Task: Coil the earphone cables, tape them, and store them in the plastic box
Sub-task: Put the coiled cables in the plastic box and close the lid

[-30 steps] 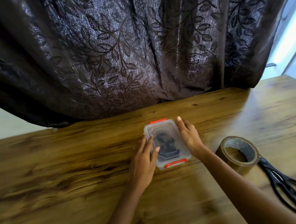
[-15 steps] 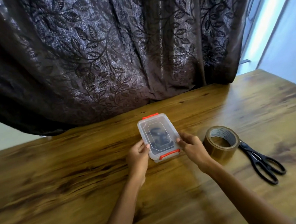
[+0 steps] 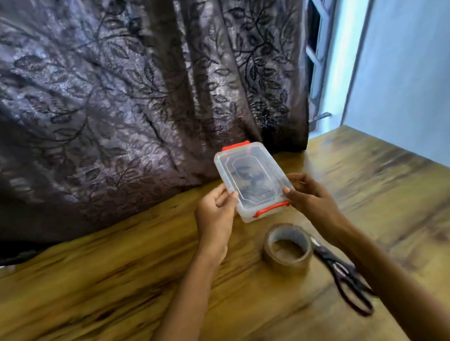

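Brown tape roll [image 3: 286, 246] and black scissors [image 3: 347, 283] lie nearest, side by side on the wood, with the right forearm passing over the scissors. Neither seems needed now.

Just beyond, both hands hold the plastic box [image 3: 248, 216] by its near end. It appears lifted clear of the table and tilted, with the far end higher. The left hand [image 3: 215, 214] pinches the left edge, thumb on the lid and fingers curled beneath. The right hand [image 3: 310, 196] grips the right corner the same way.

A dark tangle inside, blurred through the clear lid, is probably the earphone cables [image 3: 249, 180], so the storing looks all but finished. The near orange clip [image 3: 272, 209] seems down and the far one [image 3: 235, 146] shows at the top edge. Whether either is fully latched cannot be told.

The box is best kept level, each clip pressed until it seats, then set down away from the tape.

Streaked, glossy wooden table [image 3: 120, 298] runs back to a dark leaf-patterned curtain [image 3: 122, 98]. A window frame [image 3: 317, 29] and a pale blue wall [image 3: 418, 59] stand to the right.
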`<state>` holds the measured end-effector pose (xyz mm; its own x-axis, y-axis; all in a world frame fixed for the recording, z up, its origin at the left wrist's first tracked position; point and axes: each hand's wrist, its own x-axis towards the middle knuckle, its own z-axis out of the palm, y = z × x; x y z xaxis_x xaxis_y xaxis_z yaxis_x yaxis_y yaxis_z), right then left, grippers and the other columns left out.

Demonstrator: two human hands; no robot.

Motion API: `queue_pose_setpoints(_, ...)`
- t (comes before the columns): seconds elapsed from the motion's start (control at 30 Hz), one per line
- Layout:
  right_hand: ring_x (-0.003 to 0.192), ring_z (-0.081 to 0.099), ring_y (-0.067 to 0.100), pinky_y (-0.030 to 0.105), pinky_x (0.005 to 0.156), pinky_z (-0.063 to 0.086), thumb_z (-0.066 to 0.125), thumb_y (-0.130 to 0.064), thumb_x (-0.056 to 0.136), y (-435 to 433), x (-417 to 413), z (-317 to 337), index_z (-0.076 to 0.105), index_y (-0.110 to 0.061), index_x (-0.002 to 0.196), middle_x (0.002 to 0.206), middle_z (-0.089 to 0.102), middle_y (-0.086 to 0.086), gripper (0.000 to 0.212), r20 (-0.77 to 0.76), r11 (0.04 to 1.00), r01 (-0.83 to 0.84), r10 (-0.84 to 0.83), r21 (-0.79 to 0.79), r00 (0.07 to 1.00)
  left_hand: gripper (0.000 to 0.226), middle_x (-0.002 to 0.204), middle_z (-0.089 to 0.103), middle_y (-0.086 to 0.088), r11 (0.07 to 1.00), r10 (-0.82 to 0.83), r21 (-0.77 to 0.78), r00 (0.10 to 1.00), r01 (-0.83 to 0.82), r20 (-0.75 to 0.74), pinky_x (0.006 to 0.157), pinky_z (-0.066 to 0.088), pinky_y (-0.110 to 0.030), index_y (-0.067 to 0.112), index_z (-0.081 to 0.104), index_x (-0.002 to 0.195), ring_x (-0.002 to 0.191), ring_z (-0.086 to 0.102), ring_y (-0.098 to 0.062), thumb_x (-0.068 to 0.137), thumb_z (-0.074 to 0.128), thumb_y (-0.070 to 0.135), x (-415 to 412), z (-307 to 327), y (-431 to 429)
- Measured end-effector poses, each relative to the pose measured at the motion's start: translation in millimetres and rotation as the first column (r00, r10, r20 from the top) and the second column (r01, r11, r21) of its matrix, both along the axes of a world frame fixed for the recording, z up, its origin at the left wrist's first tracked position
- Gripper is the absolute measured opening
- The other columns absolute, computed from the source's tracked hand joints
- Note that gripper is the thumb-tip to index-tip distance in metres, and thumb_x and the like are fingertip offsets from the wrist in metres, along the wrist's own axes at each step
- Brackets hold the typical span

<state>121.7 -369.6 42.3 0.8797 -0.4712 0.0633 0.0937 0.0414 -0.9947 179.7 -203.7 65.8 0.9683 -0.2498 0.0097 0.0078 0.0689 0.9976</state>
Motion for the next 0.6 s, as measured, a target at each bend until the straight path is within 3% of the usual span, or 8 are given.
queue_pose_setpoints(0.1, 0.096, 0.062, 0.022, 0.034, 0.086, 0.050, 0.055, -0.004, 0.089, -53.2, -6.0, 6.7, 0.054, -0.005, 0.117, 0.107, 0.065, 0.013, 0.029, 0.011, 1.000, 0.010, -0.010, 0.003, 1.000, 0.040, 0.119, 0.064, -0.009, 0.999, -0.039, -0.001, 0.999, 0.039, -0.015, 0.086, 0.054, -0.029, 0.003, 0.050, 0.129, 0.102, 0.064, -0.014, 0.090, 0.055, 0.008, 1.7, 2.0, -55.3)
queue_pose_setpoints(0.27, 0.102, 0.061, 0.019, 0.032, 0.092, 0.048, 0.061, -0.009, 0.085, -150.4, -11.8, 10.7, 0.057, -0.006, 0.120, 0.115, 0.065, 0.013, 0.035, 0.020, 0.999, 0.013, -0.012, -0.052, 1.000, 0.033, 0.115, 0.064, -0.009, 0.996, -0.093, -0.024, 0.993, 0.091, -0.067, 0.086, 0.052, -0.034, 0.002, 0.054, 0.123, 0.097, 0.062, -0.018, 0.090, 0.053, 0.003, 3.0, -0.9, -155.5)
queue_pose_setpoints(0.37, 0.099, 0.060, 0.018, 0.032, 0.092, 0.047, 0.060, -0.009, 0.087, -206.5, -12.7, 7.1, 0.063, -0.015, 0.109, 0.107, 0.067, 0.005, 0.023, 0.012, 0.999, 0.014, -0.013, -0.042, 1.000, 0.028, 0.115, 0.063, -0.012, 0.989, -0.146, -0.035, 0.987, 0.144, -0.074, 0.088, 0.051, -0.038, 0.007, 0.057, 0.114, 0.097, 0.061, -0.020, 0.088, 0.054, -0.001, 5.6, -6.6, -212.1)
queue_pose_setpoints(0.5, 0.093, 0.065, 0.014, 0.024, 0.082, 0.055, 0.052, -0.004, 0.090, -272.8, -15.2, -2.9, 0.060, -0.012, 0.111, 0.106, 0.067, 0.005, 0.024, -0.014, 0.998, 0.057, -0.057, 0.009, 0.998, 0.039, 0.124, 0.061, -0.013, 0.967, -0.253, -0.017, 0.960, 0.253, -0.124, 0.086, 0.054, -0.033, 0.001, 0.051, 0.124, 0.106, 0.062, -0.021, 0.086, 0.057, 0.001, 11.1, -23.3, -278.0)
queue_pose_setpoints(0.6, 0.100, 0.064, 0.026, 0.038, 0.088, 0.054, 0.055, -0.007, 0.090, -318.6, -13.1, -18.0, 0.057, -0.002, 0.120, 0.113, 0.066, 0.014, 0.031, -0.054, 0.992, 0.123, -0.121, 0.042, 0.991, 0.047, 0.128, 0.058, -0.010, 0.956, -0.286, 0.025, 0.946, 0.293, -0.156, 0.075, 0.055, -0.021, 0.003, 0.045, 0.131, 0.106, 0.061, -0.018, 0.086, 0.057, 0.001, 13.3, -33.2, -325.1)
